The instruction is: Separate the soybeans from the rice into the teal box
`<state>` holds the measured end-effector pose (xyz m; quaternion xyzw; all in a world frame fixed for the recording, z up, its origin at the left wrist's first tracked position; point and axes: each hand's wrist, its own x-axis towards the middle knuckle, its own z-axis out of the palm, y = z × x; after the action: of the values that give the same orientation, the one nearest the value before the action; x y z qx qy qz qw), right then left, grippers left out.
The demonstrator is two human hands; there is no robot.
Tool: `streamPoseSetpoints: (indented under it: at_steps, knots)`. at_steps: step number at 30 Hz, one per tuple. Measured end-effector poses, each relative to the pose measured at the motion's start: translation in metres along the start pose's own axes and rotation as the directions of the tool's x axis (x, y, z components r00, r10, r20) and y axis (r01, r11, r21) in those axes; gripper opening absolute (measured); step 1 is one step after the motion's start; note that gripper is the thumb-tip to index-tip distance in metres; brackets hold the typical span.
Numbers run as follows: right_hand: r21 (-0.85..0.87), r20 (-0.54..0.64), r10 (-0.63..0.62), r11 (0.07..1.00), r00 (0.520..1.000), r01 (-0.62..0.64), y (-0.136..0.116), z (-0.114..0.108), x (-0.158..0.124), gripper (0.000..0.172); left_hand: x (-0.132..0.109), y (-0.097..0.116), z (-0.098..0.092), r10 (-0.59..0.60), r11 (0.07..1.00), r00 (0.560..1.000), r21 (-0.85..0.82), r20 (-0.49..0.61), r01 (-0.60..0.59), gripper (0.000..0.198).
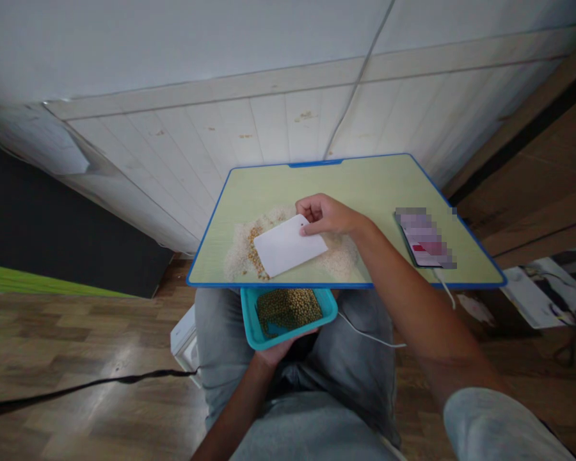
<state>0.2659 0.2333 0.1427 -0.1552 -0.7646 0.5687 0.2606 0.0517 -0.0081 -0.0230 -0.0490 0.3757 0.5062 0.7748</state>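
My right hand (324, 214) pinches a flat white card (288, 246) by its upper right edge, thumb on top. The card is tilted over pale rice-like grains (240, 253) spread on the table. Along the card's left edge lies a band of tan, round bean-like seeds (256, 256). Below the table edge, my left hand (281, 349) supports a teal plastic tray (247, 326) from underneath; most of its fingers are hidden. Inside the tray are small green beans (276, 307) on the left and tan seeds (308, 304) on the right.
The small table (374, 186) has a blue rim and stands against a white panelled wall (269, 128). A phone (422, 240) with a white cable (444, 285) lies at its right. Dark furniture stands left, a brown wooden cabinet (532, 173) right.
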Motion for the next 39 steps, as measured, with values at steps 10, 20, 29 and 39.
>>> streamPoseSetpoints:
  at_steps: [10,20,29,39]
  knots:
    - [0.004,0.041,0.013,1.0,0.999,-0.013,0.01,0.018,0.01,0.042,-0.003,0.0,0.007,0.019,0.999,0.999,0.028,-0.051,-0.018,0.056]
    - [-0.025,-0.109,0.002,1.0,0.994,-0.004,0.005,-0.002,0.002,0.041,-0.007,-0.001,0.013,0.03,0.999,0.995,0.03,-0.1,-0.027,0.052]
    - [0.007,-0.091,0.015,1.0,0.996,-0.014,0.013,0.009,0.007,0.044,-0.009,0.0,0.019,0.008,1.0,0.993,0.008,-0.118,-0.007,0.049]
    - [0.001,-0.059,-0.028,1.0,0.998,0.028,0.013,0.008,0.007,0.043,-0.012,0.0,0.027,0.029,0.998,0.994,0.061,-0.109,-0.023,0.049]
